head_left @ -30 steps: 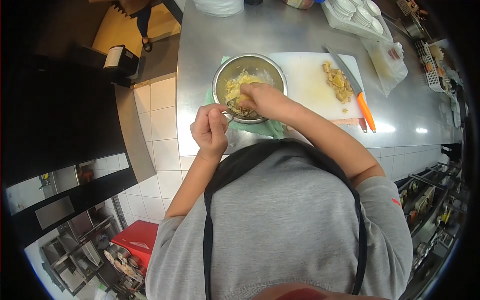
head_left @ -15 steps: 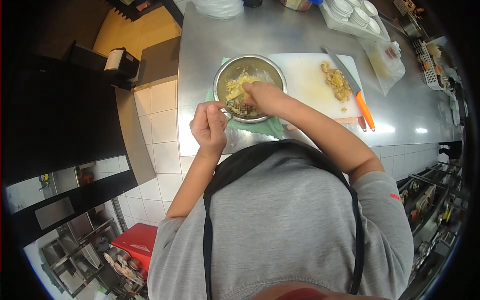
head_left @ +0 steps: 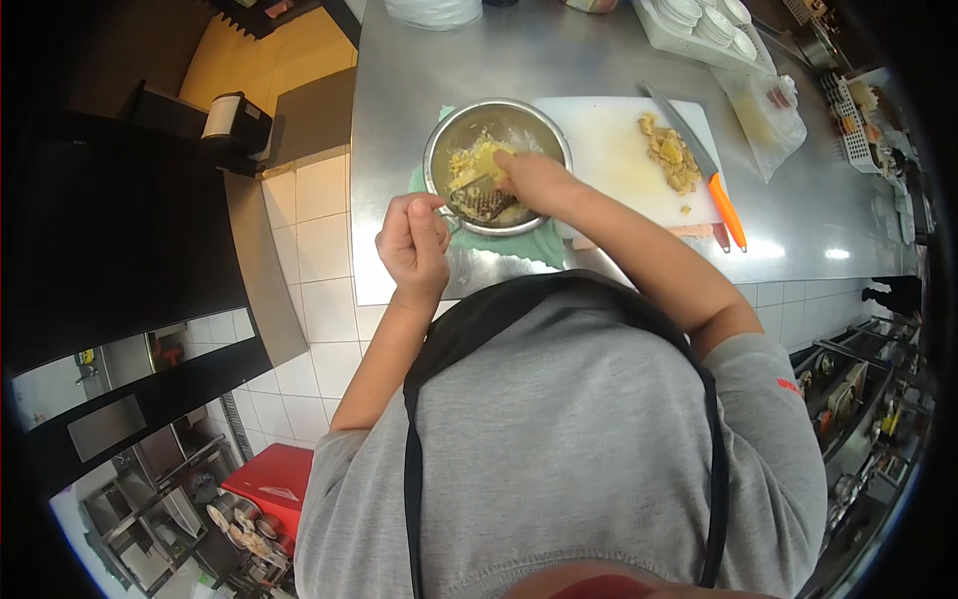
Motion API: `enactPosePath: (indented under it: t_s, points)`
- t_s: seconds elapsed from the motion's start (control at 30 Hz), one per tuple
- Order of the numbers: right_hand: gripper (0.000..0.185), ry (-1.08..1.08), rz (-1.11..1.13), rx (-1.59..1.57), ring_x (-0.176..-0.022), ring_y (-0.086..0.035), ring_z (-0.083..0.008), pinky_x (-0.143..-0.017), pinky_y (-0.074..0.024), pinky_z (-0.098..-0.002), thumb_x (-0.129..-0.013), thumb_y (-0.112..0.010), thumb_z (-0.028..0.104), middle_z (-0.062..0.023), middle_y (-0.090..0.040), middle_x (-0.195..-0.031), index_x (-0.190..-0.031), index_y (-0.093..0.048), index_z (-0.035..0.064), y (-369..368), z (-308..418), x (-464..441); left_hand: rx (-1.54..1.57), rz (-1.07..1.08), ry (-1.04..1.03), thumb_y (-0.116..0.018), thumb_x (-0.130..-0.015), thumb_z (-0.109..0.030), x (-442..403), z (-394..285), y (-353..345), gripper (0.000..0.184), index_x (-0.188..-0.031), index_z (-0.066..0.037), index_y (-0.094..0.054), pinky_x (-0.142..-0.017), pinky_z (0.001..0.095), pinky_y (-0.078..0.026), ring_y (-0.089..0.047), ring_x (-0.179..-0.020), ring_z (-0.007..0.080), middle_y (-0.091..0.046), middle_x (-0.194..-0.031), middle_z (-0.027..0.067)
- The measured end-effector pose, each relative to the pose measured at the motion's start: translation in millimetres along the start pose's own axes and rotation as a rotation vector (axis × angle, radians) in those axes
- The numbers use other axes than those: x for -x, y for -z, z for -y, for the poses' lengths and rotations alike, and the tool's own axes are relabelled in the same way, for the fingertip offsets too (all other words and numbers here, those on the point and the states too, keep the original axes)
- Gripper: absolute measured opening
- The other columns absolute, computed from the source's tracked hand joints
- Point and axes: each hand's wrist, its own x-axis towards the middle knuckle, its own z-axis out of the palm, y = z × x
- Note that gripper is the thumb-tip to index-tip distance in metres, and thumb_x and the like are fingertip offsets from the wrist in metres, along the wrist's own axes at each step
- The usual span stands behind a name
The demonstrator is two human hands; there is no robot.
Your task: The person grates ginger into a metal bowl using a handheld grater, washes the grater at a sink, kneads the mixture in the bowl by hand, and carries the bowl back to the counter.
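Observation:
A steel bowl stands on a green cloth, with shredded yellow food inside. My left hand is closed at the bowl's near left rim, gripping the handle end of a metal grater that reaches into the bowl. Over the grater, my right hand pinches a yellow piece, mostly hidden by the fingers. Right of the bowl lies a white cutting board bearing brownish-yellow pieces and a knife with an orange handle.
A white crate of small white dishes and a plastic bag are at the back right. White stacked items stand at the far edge of the steel counter. A red box is at the lower left.
My right hand has shifted slightly up and right within the bowl, uncovering more of the grater. My left hand keeps its grip. The person's leg at the upper left has gone from view.

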Motion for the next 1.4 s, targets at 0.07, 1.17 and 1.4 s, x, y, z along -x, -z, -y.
enactPosePath:
  t_s: [0.07, 1.17, 1.4]
  points:
    - [0.028, 0.035, -0.039, 0.018, -0.086, -0.056, -0.0387, -0.074, -0.0434, -0.0438, -0.082, -0.055, 0.022, -0.0226, -0.058, -0.087, -0.100, -0.049, 0.0014, -2.7, 3.0, 3.2, -0.003, -0.009, -0.006, -0.035, -0.095, -0.017, -2.1, -3.2, -1.9, 0.026, -0.083, 0.003, -0.048, -0.037, 0.0199, -0.022, -0.024, -0.039, 0.0031, -0.030, -0.048, -0.0038]
    - [0.027, -0.032, 0.012, -0.139, -0.083, -0.058, -0.0348, -0.073, -0.0436, -0.0434, -0.079, -0.054, 0.016, -0.0209, -0.060, -0.086, -0.103, -0.048, 0.0039, -6.8, 1.6, 4.2, 0.020, -0.051, 0.041, -0.037, -0.094, -0.015, -2.6, -3.0, -6.6, 0.025, -0.079, 0.001, -0.049, -0.036, 0.0185, -0.018, -0.027, -0.039, 0.0001, -0.033, -0.047, -0.0061]
    - [0.033, -0.007, -0.023, -0.129, -0.090, -0.057, -0.0340, -0.075, -0.0439, -0.0432, -0.078, -0.056, 0.020, -0.0196, -0.060, -0.093, -0.107, -0.049, 0.0056, -0.6, 6.4, 1.3, 0.057, -0.038, 0.079, -0.036, -0.095, -0.020, -8.3, -6.2, -7.4, 0.026, -0.079, -0.001, -0.047, -0.036, 0.0193, -0.017, -0.021, -0.038, 0.0018, -0.027, -0.047, -0.0053]
